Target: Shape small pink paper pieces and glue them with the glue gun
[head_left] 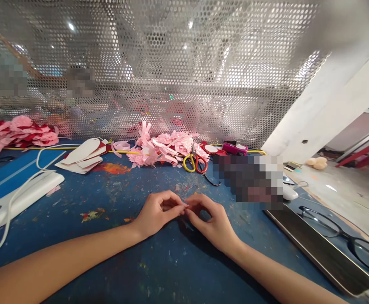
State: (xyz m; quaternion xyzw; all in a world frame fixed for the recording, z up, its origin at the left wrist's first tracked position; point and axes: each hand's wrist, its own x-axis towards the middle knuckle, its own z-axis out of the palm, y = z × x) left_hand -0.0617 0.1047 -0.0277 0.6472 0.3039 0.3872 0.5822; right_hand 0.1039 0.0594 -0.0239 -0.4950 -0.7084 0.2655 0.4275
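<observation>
Over the middle of the paint-stained blue table (133,270), my left hand (160,212) and my right hand (211,219) meet at the fingertips. Each is closed in a pinch with thumb and forefinger pressed together. Whatever lies between the tips is too small to name; only a slight reddish speck shows there. Beyond the hands are scissors (194,164) with one yellow and one red handle loop. A heap of pink ribbon pieces (168,145) lies behind them against the perforated metal screen (178,76).
White card pieces (84,156) and a long white device (29,196) with a cable lie left. Another pink and red ribbon pile (21,133) sits back left. At right are a dark phone (320,249), eyeglasses (339,232) and a purple object (235,148).
</observation>
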